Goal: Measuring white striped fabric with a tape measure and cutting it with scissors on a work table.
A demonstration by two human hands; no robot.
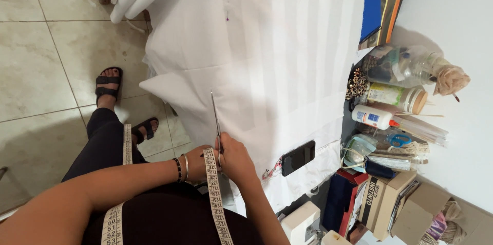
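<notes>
Clearly cutting is in hand: the right hand (237, 158) grips the scissors (215, 116), blades pointing away along the white fabric (267, 55) spread over the surface. The left hand (199, 158) lies just beside, pinning the cloth's near edge. Advancing calls, I judge, for keeping it taut.

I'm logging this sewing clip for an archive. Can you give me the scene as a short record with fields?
Surface: table covered by white fabric
Right hand: holds scissors, blades over the fabric
Left hand: beside the right hand, at the fabric's edge
Worn: tape measure round the neck
On fabric: black phone
Table's right side: glue bottle, jars, boxes, blue notebook
</notes>
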